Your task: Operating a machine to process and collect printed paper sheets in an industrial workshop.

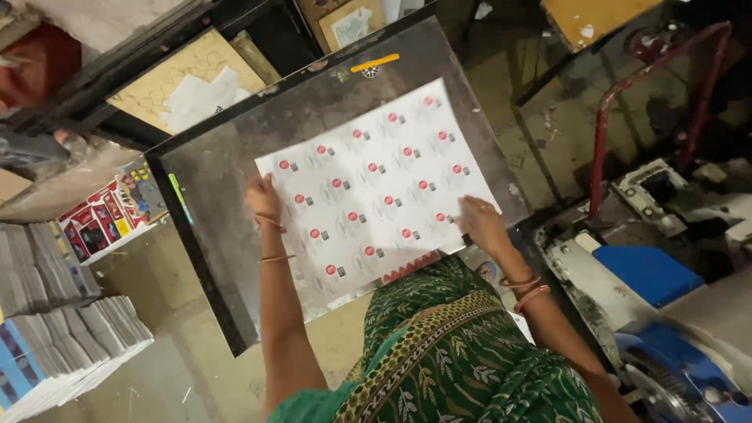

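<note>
A large white printed sheet [376, 180], covered with rows of small red round marks and grey squares, lies flat on a dark grey metal plate [227, 164]. My left hand [262, 197] rests on the sheet's left edge, fingers pressing it down. On the sheet's lower right edge my right hand [479, 221] lies flat with fingers spread. Both wrists wear thin bangles. Neither hand lifts the sheet off the plate.
Stacks of printed sheets [63, 329] stand at the left. A perforated tan board [188, 74] lies beyond the plate. A red metal frame [650, 86] and a blue machine part [658, 274] are at the right. Green patterned cloth [462, 352] fills the lower middle.
</note>
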